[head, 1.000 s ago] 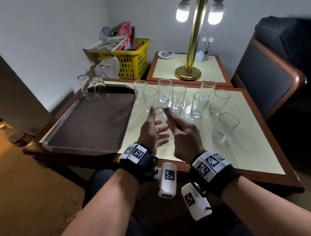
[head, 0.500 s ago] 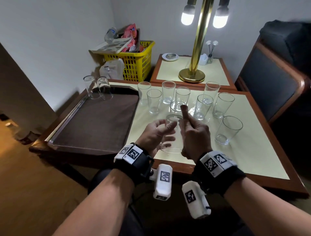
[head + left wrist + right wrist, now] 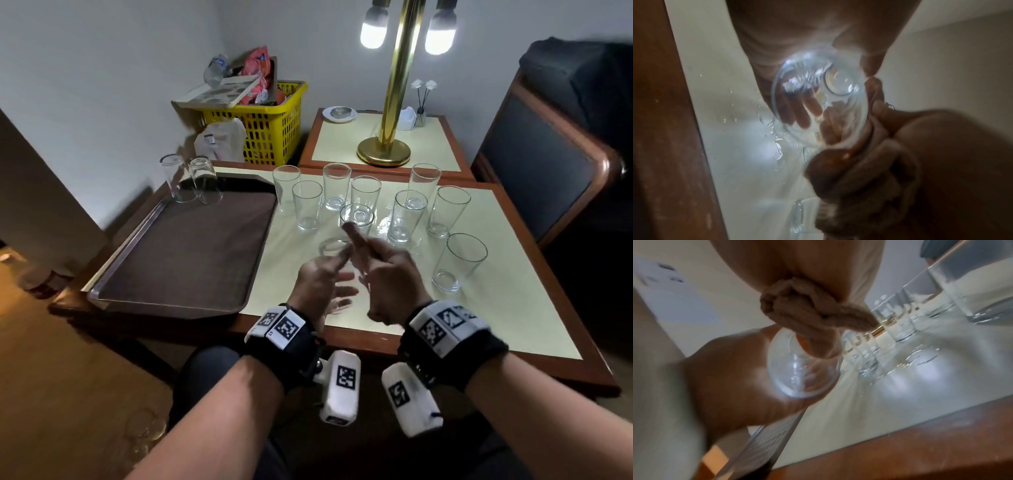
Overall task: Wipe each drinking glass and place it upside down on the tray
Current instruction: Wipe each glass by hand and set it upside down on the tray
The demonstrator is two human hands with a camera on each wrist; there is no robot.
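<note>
left hand (image 3: 320,284) curls round a drinking glass (image 3: 337,274) held above the table's (image 3: 513,308) near edge; right hand (image 3: 390,277) grips a balled cloth (image 3: 809,311) against it; behind, upright glasses (image 3: 407,216); two inverted glasses (image 3: 191,181) on the tray's (image 3: 164,301) far corner

Surface (image 3: 507,308) was pale cream-yellow, edged in reddish-brown wood. Tray (image 3: 185,260) was dark brown with a silver-grey metal rim. Glasses (image 3: 407,216) were clear, colourless. Basket (image 3: 270,133) was bright yellow, lattice-patterned. Lamp (image 3: 385,150) was shiny brass-gold. Wrist bands (image 3: 284,329) were black with white, black-checked marker squares.
</note>
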